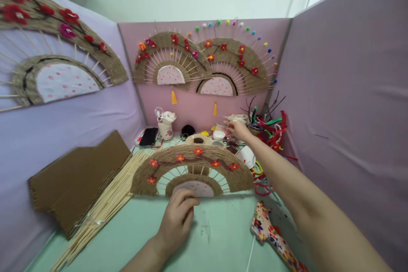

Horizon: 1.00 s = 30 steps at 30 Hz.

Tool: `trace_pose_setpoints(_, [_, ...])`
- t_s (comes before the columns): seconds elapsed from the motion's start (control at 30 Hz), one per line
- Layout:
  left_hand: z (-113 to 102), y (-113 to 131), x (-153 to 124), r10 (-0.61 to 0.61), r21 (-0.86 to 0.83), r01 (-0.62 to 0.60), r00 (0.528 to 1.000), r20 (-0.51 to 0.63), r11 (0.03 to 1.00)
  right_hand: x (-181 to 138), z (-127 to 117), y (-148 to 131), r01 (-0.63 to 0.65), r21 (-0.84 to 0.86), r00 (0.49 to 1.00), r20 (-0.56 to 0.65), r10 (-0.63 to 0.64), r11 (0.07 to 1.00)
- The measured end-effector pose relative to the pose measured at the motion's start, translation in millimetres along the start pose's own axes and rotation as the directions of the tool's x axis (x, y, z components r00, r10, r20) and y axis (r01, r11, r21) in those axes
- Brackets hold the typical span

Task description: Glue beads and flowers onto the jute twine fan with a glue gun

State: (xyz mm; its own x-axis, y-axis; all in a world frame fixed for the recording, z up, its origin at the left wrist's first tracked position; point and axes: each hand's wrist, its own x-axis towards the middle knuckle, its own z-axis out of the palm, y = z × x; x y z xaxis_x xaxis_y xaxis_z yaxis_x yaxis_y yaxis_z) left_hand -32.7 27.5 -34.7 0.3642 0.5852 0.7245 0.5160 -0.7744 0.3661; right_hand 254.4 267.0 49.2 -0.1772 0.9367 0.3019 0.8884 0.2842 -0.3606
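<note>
A half-round twine-wrapped fan (194, 157) with red flowers, thin sticks and a pale half-circle at its base is in front of me on the green table. My left hand (181, 216) is closed at the fan's bottom edge, its fingers curled over the pale half-circle. Stretched out to the back right, my right hand (237, 130) is closed among small supplies, beside a white round container (218, 135) and some clear plastic bags. What its fingers hold is too small to make out. Behind the fan lies a roll of twine (198, 140).
Thin sticks (108, 204) and brown cardboard (79, 178) lie at left. A phone (149, 137) and white pitcher (166, 125) stand behind. Coloured pipe cleaners (276, 129) crowd the back right. A floral-patterned glue gun (270, 236) lies at front right. Finished fans (234, 51) hang on the partition.
</note>
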Motion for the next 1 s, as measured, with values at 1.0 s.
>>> trace_pose_setpoints(1.0, [-139.1,87.7,45.9,-0.256,0.074,0.246,0.950,0.180,0.966,-311.3,-0.3,-186.2,0.129,0.454,0.984,0.055,-0.172,0.882])
